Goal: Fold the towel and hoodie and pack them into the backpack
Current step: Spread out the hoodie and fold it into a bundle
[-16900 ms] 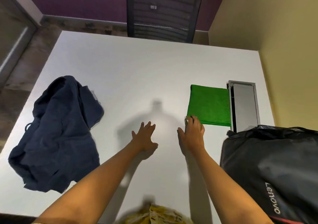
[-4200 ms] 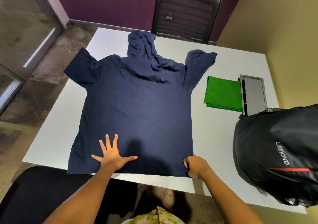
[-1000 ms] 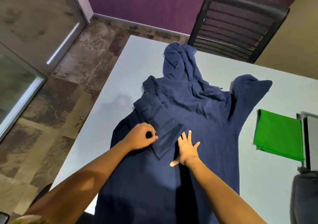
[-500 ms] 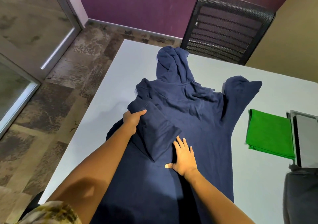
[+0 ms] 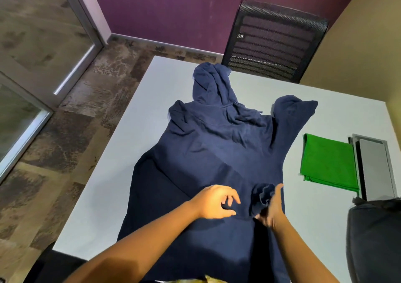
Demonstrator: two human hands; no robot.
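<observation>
The navy hoodie (image 5: 217,148) lies flat on the white table (image 5: 134,135), hood pointing away from me. Its left sleeve is folded diagonally across the body, ending in a bunched cuff (image 5: 261,196). My right hand (image 5: 272,209), blurred, grips that cuff near the hoodie's right side. Just left of the cuff, my left hand (image 5: 217,202) hovers over the body with fingers loosely curled and apart, holding nothing. The right sleeve sticks out at the far right. A folded green towel (image 5: 327,165) lies right of the hoodie. The black backpack (image 5: 373,239) shows at the near right edge.
A grey rectangular box (image 5: 375,169) sits between the towel and the backpack. A black mesh chair (image 5: 273,41) stands at the table's far side. The table's left edge drops to a patterned floor, with a glass door further left.
The left sleeve has been drawn across the body to the right. My left hand left the shoulder and came to the middle. My right hand went from flat on the body to gripping the cuff.
</observation>
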